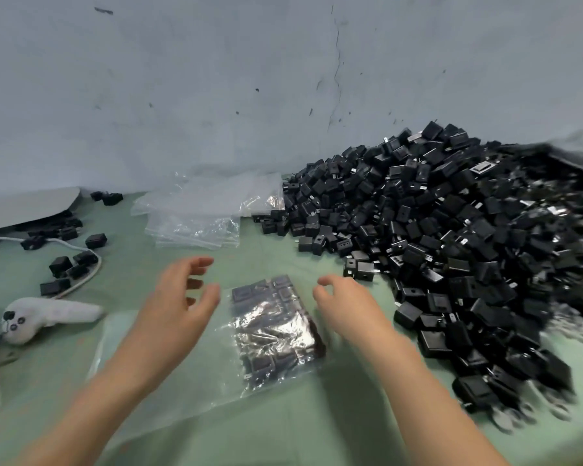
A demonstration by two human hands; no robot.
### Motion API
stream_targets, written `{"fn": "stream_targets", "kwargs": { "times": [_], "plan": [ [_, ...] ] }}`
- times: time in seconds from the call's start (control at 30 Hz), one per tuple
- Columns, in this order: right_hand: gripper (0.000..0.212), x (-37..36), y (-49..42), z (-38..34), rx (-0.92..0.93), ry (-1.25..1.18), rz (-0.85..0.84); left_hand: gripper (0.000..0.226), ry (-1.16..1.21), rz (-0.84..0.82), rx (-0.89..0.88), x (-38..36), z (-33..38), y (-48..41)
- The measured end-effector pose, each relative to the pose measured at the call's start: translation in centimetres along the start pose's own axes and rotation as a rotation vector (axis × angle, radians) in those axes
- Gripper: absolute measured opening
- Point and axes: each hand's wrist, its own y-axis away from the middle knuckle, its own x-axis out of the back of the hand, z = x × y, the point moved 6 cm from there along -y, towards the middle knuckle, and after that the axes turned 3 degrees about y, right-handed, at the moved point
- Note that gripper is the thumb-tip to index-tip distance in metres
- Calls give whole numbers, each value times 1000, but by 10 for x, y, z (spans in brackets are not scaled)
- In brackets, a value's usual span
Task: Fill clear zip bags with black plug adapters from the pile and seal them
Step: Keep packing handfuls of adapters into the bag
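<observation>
Left hand (182,297) and right hand (342,306) hover, fingers loosely spread and holding nothing, either side of the filled zip bag (276,331) at frame centre on the green counter (317,432). Its thin, crinkly film looks slippery; if the zip is not fully pressed, the hard boxy adapters (261,363) could slide out, and the loose black pile (451,247) at right could slump toward it.

I see a filled zip bag (276,331) lying on the green table (317,425), with the left hand (179,297) just left of it and the right hand (344,304) just right (fingers loose, holding nothing). The pile of black adapters (451,247) rises to the right of the bag, and empty clear bags (202,210) lie beyond it.
</observation>
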Motion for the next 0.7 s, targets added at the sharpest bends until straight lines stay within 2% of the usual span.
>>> {"fn": "stream_targets", "kwargs": {
  "times": [0.1, 0.17, 0.27, 0.33, 0.47, 0.57, 0.7],
  "plan": [
    [41, 14, -5, 16, -67, -122, 25, 54, -72, -234, -71, -75, 27, -14],
    [40, 21, -9, 26, -114, -210, 60, 68, -132, -331, -90, -119, 38, -32],
    [43, 28, -18, 40, -192, -407, 113, 98, -341, -476, -63, -174, 40, -63],
    [53, 30, -25, 48, -291, -595, 121, 114, -485, -549, -42, -201, 36, -83],
    [65, 27, -42, 58, -418, -851, 131, 123, -528, -576, -11, -229, 26, -122],
    [59, 20, -54, 67, -477, -1023, 136, 127, -493, -682, 11, -243, 18, -132],
    [55, 17, -57, 71, -514, -1120, 133, 126, -398, -649, -50, -247, 16, -138]
  ]
}}
